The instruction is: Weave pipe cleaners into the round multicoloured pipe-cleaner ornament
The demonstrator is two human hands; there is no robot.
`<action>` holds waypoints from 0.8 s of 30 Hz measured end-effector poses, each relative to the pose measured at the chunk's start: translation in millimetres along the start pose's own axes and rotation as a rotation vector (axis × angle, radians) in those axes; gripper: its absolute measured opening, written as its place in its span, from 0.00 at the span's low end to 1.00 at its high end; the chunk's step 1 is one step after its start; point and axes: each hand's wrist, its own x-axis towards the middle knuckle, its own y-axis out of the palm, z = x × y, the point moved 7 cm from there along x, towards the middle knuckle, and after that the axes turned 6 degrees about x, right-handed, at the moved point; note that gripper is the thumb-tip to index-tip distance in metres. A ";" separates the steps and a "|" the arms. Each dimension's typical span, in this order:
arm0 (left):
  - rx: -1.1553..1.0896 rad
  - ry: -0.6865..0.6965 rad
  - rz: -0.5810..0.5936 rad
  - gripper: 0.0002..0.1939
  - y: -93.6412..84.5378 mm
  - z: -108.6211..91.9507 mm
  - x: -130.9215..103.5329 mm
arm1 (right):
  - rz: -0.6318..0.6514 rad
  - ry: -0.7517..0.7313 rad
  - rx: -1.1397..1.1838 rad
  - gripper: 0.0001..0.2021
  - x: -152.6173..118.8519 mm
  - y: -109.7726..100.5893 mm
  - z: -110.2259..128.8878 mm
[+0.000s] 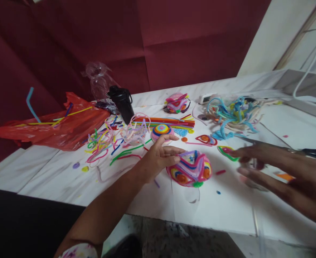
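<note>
A pipe-cleaner mask (191, 171) in pink, purple, blue and yellow bands, with orange round patches and a green pompom at its lower edge, lies on the table in front of me. My left hand (164, 154) pinches its upper left edge between thumb and fingers. To the right, my right hand (278, 172) is blurred, its fingers apart. The fingertips are close to a green-edged leaf-shaped piece (227, 152). Something clear and roundish under these fingers is too blurred to name. A red-edged leaf-shaped piece (206, 139) lies behind the mask.
Several straight pipe cleaners (165, 122) lie behind a striped dome (161, 132). Tangled pipe cleaners (104, 139) spread left, near a black bottle (122, 104) and a red plastic bag (74, 125). Another mask (177, 104) stands at the back. Blue strands (233, 113) heap at right, by scissors (270, 144).
</note>
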 end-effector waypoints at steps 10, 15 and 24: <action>0.022 -0.020 -0.014 0.23 1.7 0.2 -2.0 | 0.213 0.036 0.450 0.24 45.6 55.4 32.2; 0.094 -0.021 -0.015 0.19 1.5 2.7 -0.7 | 0.223 0.039 0.488 0.23 49.9 52.9 36.3; 0.117 -0.008 -0.027 0.17 0.8 4.3 1.6 | 0.265 0.015 0.493 0.22 60.2 61.2 29.0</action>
